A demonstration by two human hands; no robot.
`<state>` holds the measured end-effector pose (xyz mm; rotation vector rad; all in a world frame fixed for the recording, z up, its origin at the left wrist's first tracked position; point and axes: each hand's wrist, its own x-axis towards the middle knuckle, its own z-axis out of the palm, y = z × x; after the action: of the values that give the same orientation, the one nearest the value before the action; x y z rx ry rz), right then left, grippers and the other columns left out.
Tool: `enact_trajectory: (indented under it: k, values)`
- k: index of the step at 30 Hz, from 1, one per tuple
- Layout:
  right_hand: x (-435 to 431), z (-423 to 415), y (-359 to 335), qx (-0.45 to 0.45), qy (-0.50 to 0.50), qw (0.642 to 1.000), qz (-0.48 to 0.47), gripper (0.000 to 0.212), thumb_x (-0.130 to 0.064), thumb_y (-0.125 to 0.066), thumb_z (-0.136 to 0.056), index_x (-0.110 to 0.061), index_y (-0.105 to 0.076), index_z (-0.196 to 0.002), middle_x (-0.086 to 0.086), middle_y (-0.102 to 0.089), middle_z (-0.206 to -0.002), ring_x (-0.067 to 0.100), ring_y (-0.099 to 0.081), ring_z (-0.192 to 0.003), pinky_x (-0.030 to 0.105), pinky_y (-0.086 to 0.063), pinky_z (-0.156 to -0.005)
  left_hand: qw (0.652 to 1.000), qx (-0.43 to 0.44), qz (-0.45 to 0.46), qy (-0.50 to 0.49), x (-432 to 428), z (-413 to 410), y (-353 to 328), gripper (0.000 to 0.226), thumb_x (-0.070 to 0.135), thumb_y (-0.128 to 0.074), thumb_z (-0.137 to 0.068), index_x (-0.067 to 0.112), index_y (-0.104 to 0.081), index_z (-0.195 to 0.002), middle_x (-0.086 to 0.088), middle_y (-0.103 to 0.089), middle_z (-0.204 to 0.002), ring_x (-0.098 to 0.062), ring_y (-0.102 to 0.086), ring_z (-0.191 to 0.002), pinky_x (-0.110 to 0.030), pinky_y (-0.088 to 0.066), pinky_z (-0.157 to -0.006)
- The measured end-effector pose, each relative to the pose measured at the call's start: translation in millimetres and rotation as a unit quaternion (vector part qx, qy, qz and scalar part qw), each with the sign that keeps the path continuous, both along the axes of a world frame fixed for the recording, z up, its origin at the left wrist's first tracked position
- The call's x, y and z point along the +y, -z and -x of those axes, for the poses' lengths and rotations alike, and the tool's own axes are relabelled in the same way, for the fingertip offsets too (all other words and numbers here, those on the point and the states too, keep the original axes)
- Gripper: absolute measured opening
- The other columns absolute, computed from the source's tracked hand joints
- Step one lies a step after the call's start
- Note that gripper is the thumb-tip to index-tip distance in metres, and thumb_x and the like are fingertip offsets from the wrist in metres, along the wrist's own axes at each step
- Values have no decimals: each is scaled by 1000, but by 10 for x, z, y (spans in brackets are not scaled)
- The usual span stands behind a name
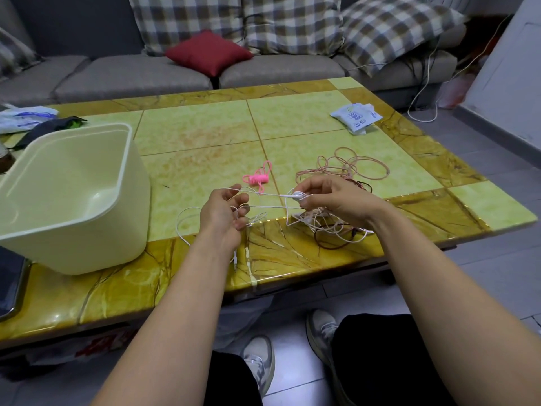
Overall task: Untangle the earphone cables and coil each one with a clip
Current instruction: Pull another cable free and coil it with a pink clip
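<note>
My right hand (330,197) pinches the white earbud (297,196) of a white earphone cable (263,194). That cable stretches left to my left hand (224,210), whose curled fingers hold its strands; a loop (181,221) of it lies on the table and its plug (235,263) hangs over the front edge. Under and behind my right hand lies a tangle of pale pink and dark brown cables (342,168). A bright pink earphone coil (259,177), bundled with a clip, rests on the table just beyond my hands.
A cream plastic bin (73,200) stands on the left of the yellow-green marble table (205,133). A white packet (355,116) lies at the far right, bags at the far left. A tray edge (11,288) shows at left. A sofa with cushions stands behind.
</note>
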<state>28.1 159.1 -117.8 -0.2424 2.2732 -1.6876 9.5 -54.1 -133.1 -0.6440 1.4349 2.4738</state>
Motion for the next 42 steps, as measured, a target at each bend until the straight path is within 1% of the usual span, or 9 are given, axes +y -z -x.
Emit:
enact_trajectory:
  k: [5, 9, 12, 15, 24, 30, 36, 39, 42]
  values:
    - [-45, 24, 15, -27, -8, 1000, -6, 12, -21, -57, -77, -13, -66, -79, 4, -49, -82, 23, -37, -83, 40, -29, -80, 999, 5, -33, -11, 16, 15, 5, 18, 7, -35, -92, 15, -50, -85, 2, -52, -49, -10, -34, -35, -17, -16, -31]
    - [-23, 12, -4, -19, -11, 1000, -4, 25, -40, -66, -87, -15, -68, -88, 7, -49, -85, 21, -40, -80, 34, -34, -76, 999, 8, -36, -21, 16, 19, 2, 17, 9, -37, -93, 16, -49, -83, 2, -52, -49, -9, -34, -35, -18, -16, -32]
    - [19, 2, 20, -29, -32, 999, -18, 19, -25, -71, -86, -9, -70, -97, 3, -60, -84, 12, -51, -77, 24, -40, -76, 998, 8, -53, -30, 8, 27, 2, 17, 9, -37, -93, 17, -49, -83, 3, -51, -49, -10, -34, -36, -18, -16, -32]
    - [26, 21, 44, -34, -31, 999, -7, 4, -7, -69, -86, -10, -70, -88, -3, -67, -79, 10, -58, -76, 27, -43, -82, 998, 5, -58, -37, -9, 26, -4, 18, 10, -38, -93, 17, -49, -81, 3, -50, -50, -10, -34, -37, -18, -16, -33]
    - [5, 32, 14, -19, 40, 992, 116, 18, 2, -66, -83, -14, -60, -88, 8, -69, -86, 15, -45, -70, 26, -37, -63, 1000, 5, -25, -16, 20, 18, 1, 17, 15, -37, -93, 17, -48, -80, 3, -49, -51, -10, -36, -36, -17, -15, -33]
    - [127, 57, 36, 13, 109, 985, -131, 19, -2, -55, -87, -13, -65, -100, 4, -74, -78, 12, -59, -62, 28, -45, -61, 999, 31, 26, -22, 41, -16, -56, 18, 16, -38, -94, 15, -51, -82, 1, -50, -53, -11, -36, -39, -18, -16, -34]
    - [232, 110, -33, 123, 342, 931, -39, 28, 5, -42, -88, -9, -66, -86, 8, -63, -71, 12, -56, -53, 23, -46, -50, 998, 47, 17, -26, 48, -48, -97, 24, 21, -32, -96, 13, -51, -85, -1, -49, -55, -12, -36, -39, -18, -15, -34]
    - [189, 130, 26, 117, 338, 924, -136, 35, 2, -38, -90, -17, -66, -81, 6, -62, -73, 13, -53, -51, 26, -45, -50, 998, 58, 26, 6, 88, -75, -107, 36, 30, -26, -99, 11, -54, -85, -4, -52, -57, -13, -36, -39, -17, -15, -35]
    - [80, 134, 18, 105, 252, 946, -176, 27, -13, -44, -95, -18, -70, -94, 2, -66, -85, 16, -58, -72, 30, -43, -66, 996, 68, 33, 43, 104, -96, -106, 51, 41, -19, -102, 10, -58, -89, -10, -60, -62, -14, -34, -38, -17, -15, -35]
